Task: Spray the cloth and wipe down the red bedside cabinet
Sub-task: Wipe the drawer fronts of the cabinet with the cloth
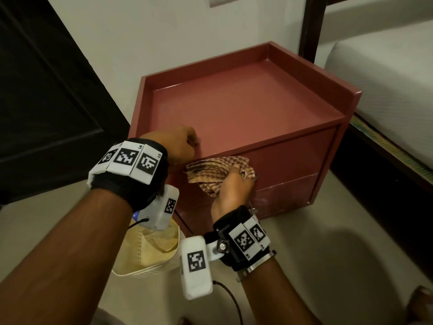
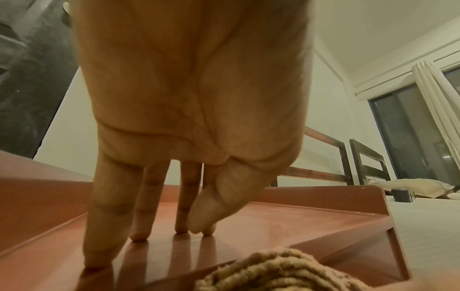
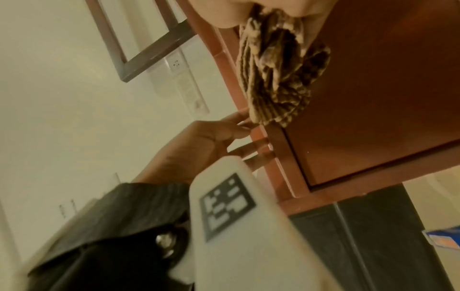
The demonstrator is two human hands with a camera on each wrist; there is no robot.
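The red bedside cabinet (image 1: pixel 234 109) has a rimmed top and two drawer fronts facing me. My left hand (image 1: pixel 185 144) rests on the top's front left edge. In the left wrist view its fingers (image 2: pixel 141 216) are straight, tips touching the glossy top (image 2: pixel 273 222). My right hand (image 1: pixel 234 186) grips a bunched brown checked cloth (image 1: pixel 210 167) and holds it against the upper drawer front, just below the top edge. In the right wrist view the cloth (image 3: pixel 273 78) hangs from my palm against the drawer front (image 3: pixel 373 88), with the left hand (image 3: pixel 206 135) on the cabinet edge. The cloth (image 2: pixel 268 271) also shows below the left hand.
A cream bin with a yellowish liner (image 1: pixel 150 249) stands on the floor by the cabinet's left front corner, under my left wrist. A bed with a white mattress (image 1: pixel 386 78) and dark frame (image 1: pixel 309 24) is close on the right. A dark door (image 1: pixel 46 90) is on the left.
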